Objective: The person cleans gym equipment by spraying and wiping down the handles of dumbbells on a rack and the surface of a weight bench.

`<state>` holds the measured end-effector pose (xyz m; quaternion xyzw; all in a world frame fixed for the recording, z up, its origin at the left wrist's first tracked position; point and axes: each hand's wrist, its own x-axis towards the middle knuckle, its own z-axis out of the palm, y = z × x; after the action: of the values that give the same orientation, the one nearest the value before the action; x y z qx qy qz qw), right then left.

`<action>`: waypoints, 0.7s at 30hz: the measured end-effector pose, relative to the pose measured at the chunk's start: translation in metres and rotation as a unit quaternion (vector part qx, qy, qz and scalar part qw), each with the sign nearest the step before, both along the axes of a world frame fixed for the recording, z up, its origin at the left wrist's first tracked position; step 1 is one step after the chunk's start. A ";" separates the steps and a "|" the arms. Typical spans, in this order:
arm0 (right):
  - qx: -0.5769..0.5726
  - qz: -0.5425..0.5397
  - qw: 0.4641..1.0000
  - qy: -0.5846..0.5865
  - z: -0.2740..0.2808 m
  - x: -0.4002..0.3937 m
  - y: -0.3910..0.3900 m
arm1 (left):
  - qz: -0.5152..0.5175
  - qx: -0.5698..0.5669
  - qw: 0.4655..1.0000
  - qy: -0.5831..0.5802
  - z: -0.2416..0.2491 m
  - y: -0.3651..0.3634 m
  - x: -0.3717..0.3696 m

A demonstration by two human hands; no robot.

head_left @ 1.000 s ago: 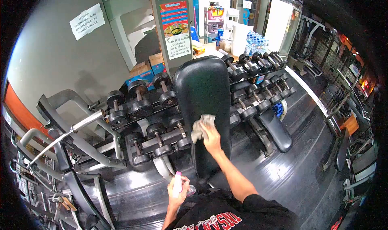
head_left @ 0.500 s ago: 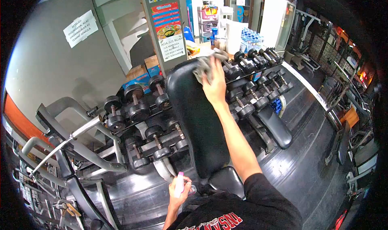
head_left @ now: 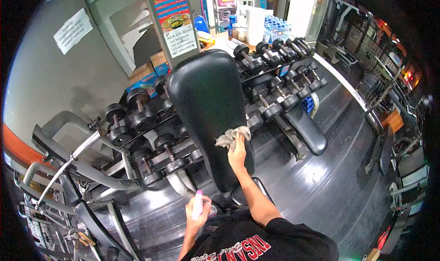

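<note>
Black bench pad (head_left: 206,109) fronts dumbbell rack (head_left: 151,123); cloth (head_left: 231,136) pressed against it.

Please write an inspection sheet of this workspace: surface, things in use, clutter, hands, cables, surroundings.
Surface: black bench pad, tilted up, glossy.
Things in use: grey cloth pressed on the pad's lower right; spray bottle with pink top.
Clutter: cardboard boxes behind the rack.
Hands: right hand on the cloth; left hand shut on the bottle.
Cables: nothing seen.
Surroundings: dumbbell rack behind the pad, second bench, poster, water bottles, dark floor.
</note>
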<state>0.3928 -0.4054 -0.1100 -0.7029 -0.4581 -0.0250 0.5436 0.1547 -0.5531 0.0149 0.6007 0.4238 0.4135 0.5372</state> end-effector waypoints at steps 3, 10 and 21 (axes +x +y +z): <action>0.000 0.014 0.990 0.137 -0.031 0.015 -0.025 | -0.022 0.002 1.000 -0.004 0.003 0.004 0.008; 0.069 -0.138 0.946 0.287 0.037 0.099 0.016 | -0.012 0.005 1.000 -0.011 0.000 0.004 0.014; 0.046 0.128 0.971 0.197 0.049 0.099 0.052 | -0.035 -0.006 0.999 -0.013 0.001 0.015 0.044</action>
<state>0.4918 -0.3530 -0.0606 -0.6037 -0.4270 0.1627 0.6532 0.1983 -0.5386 0.0161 0.6064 0.3981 0.3997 0.5604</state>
